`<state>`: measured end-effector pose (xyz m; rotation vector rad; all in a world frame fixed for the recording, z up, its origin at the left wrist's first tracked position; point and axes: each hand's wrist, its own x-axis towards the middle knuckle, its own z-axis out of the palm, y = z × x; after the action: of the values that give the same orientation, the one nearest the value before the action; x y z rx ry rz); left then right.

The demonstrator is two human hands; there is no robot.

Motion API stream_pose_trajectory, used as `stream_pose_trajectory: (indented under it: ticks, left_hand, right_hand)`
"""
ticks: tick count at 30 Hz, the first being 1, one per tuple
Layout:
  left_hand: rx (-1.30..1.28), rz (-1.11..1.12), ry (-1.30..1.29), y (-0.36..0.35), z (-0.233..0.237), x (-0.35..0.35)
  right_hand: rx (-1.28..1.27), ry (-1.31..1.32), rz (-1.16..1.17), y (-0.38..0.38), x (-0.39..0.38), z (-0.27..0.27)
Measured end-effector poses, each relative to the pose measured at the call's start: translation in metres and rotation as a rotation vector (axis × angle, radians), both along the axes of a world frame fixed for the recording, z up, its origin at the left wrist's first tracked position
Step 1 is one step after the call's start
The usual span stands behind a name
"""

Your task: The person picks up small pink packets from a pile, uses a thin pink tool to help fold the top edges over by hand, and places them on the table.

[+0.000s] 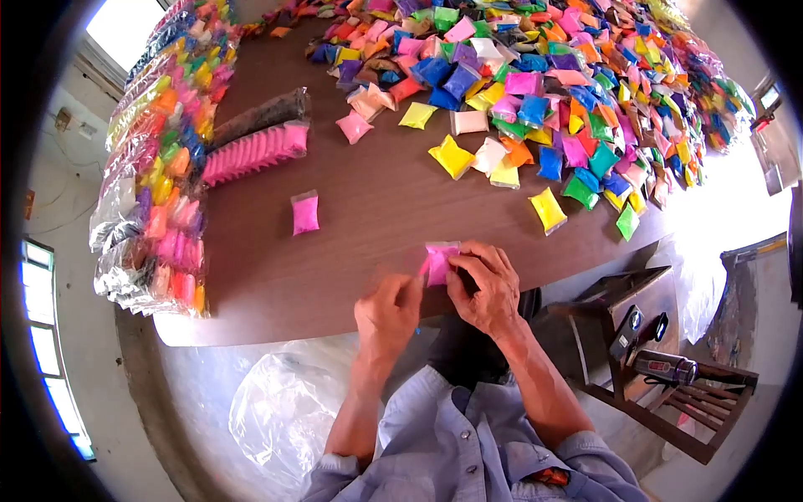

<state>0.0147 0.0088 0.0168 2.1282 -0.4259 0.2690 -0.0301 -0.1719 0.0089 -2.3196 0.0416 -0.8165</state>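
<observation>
A small clear packet with bright pink filling is at the table's near edge. My right hand pinches its right side between thumb and finger. My left hand is curled closed beside its left edge, slightly blurred; what its fingertips hold is hidden. A single pink packet lies flat on the table, to the left and farther away. Beyond it is a clear sleeve packed with a row of pink packets, with a dark-filled sleeve just behind.
A large heap of multicoloured packets covers the far right of the brown table. Along the left edge, filled multicolour bags are stacked. A wooden chair at right bears a flask. Clear plastic lies on the floor.
</observation>
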Motion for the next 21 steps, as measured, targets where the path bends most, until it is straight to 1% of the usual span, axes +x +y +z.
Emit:
stream_pose_trajectory:
  ticks: [2, 4, 6, 8, 12, 14, 15, 17, 21]
  left_hand:
    - [-0.028, -0.031, -0.023, -0.002, -0.001, -0.008]
    - [0.031, -0.072, -0.077, -0.003, -0.003, -0.013]
    - [0.052, -0.063, -0.114, -0.001, -0.004, -0.009]
    - [0.19, 0.067, -0.124, 0.007, -0.007, -0.005]
    - [0.126, 0.075, -0.066, 0.015, 0.002, -0.001]
    - [0.073, -0.032, -0.098, 0.01, 0.005, -0.009]
    - [0.072, -0.031, -0.098, 0.005, 0.004, -0.013]
    - [0.105, -0.113, -0.148, -0.002, -0.001, -0.021]
    - [0.189, -0.054, -0.164, 0.004, -0.011, -0.018]
  right_hand:
    - [-0.011, -0.004, 0.002, 0.0, 0.001, -0.002]
    - [-0.035, 0.013, 0.01, -0.002, 0.001, -0.006]
    - [-0.037, 0.024, 0.016, -0.003, 0.001, -0.007]
    - [-0.036, 0.036, 0.017, -0.003, 0.0, -0.005]
    - [-0.05, 0.037, 0.013, -0.001, 0.001, -0.001]
    - [-0.061, 0.034, 0.022, -0.001, 0.002, -0.001]
    - [-0.056, 0.038, 0.026, -0.001, 0.001, -0.001]
    - [-0.054, 0.043, 0.029, -0.001, 0.001, -0.001]
    - [-0.047, 0.02, -0.002, 0.001, 0.003, -0.002]
